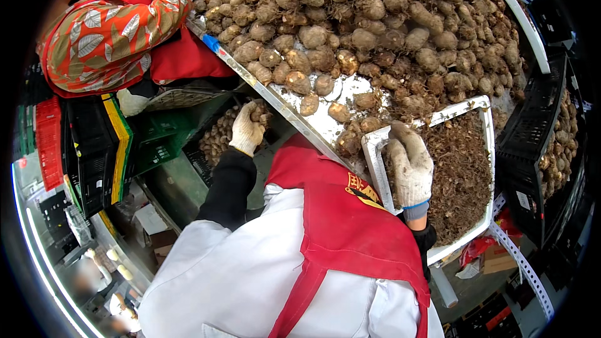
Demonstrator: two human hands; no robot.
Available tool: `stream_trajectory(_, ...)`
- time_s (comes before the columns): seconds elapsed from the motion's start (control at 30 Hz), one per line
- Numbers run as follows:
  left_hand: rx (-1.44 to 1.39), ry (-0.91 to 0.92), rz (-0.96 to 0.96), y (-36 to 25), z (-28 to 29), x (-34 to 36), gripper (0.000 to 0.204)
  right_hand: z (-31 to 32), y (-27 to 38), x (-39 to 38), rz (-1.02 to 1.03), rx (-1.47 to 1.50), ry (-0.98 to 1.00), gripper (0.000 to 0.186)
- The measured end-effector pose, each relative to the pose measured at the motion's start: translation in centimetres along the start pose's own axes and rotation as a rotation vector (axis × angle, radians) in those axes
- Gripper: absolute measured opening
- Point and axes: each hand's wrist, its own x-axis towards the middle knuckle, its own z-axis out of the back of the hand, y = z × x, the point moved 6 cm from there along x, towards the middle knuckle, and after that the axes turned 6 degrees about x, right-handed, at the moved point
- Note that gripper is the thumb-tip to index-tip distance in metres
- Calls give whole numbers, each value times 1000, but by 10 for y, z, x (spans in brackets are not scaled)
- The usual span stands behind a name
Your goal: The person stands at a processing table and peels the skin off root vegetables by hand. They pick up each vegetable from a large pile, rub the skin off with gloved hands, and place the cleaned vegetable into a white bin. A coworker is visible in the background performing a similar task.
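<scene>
My left hand (pixel 248 126), in a cream knit glove, reaches into a crate of small brown hairy tubers (pixel 219 138) below the table's metal edge (pixel 275 100). Its fingers are curled; what they hold is unclear among the tubers. My right hand (pixel 408 164), in a soiled cream glove with a blue cuff, is at the left side of a white box (pixel 485 150) holding soil and root debris (pixel 457 175). Its fingers are bent together by the box's rim, their tips hidden. Above both hands, a large heap of tubers (pixel 375 37) covers the white tabletop (pixel 288 97).
A person (pixel 113 44) in an orange patterned sleeve works at the upper left. Stacked red, black, yellow and green crates (pixel 94 144) stand below them. A black crate (pixel 532 175) with tubers is at right, above cardboard (pixel 498 260). Other people (pixel 94 275) appear small at the lower left.
</scene>
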Motion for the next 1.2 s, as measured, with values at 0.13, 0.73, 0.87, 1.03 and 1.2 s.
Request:
stream_trajectory(0.13,226,-91,-2,14,-55,-9,21,1,-1,-1,-3,-8,3,34)
stream_trajectory(0.73,297,-210,-157,28,-44,28,24,-5,0,0,13,-91,77,33)
stream_trajectory(0.87,340,-159,-226,22,-64,-1,35,-4,-6,-3,8,-100,71,33)
stream_trajectory(1.03,389,-176,-224,19,-69,-17,36,-8,-8,-3,-85,-53,112,35)
stream_trajectory(1.2,318,-181,-139,31,-51,21,28,-15,1,-3,-14,-109,146,34)
